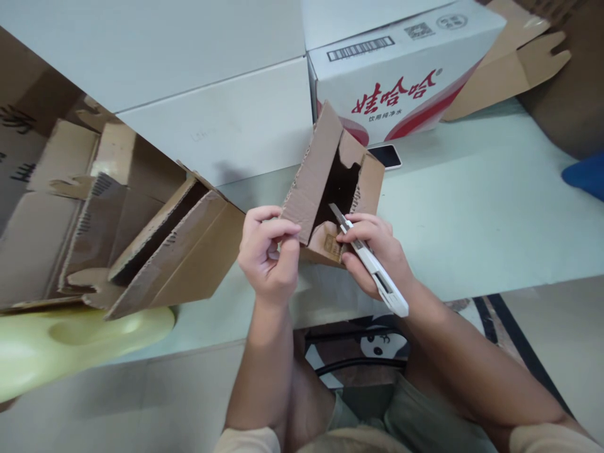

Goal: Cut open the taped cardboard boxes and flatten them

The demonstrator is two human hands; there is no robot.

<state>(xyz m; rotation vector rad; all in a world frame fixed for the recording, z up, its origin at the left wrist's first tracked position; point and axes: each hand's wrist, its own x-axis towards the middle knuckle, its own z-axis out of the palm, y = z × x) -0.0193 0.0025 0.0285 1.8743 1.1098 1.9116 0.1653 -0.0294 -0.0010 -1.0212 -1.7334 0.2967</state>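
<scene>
In front of me on the pale green tabletop [453, 220] stands a small brown cardboard box [370, 182], tilted, with its top open and a dark inside. My left hand [271, 251] pinches the lower edge of its raised flap [314, 179] between thumb and fingers. A white utility knife [377, 267] rests in my right hand [377, 245], its blade out and pointing at the box opening. The fingers of that hand also lie against the box's near side, by a small end flap with a printed mark [325, 242].
Several opened cardboard boxes [189, 251] crowd the left, beside a yellow-green plastic object [108, 333]. White cartons [212, 119] and a white box with red lettering [401, 94] stand behind. A phone [389, 156] lies near it. Something blue [585, 176] shows far right.
</scene>
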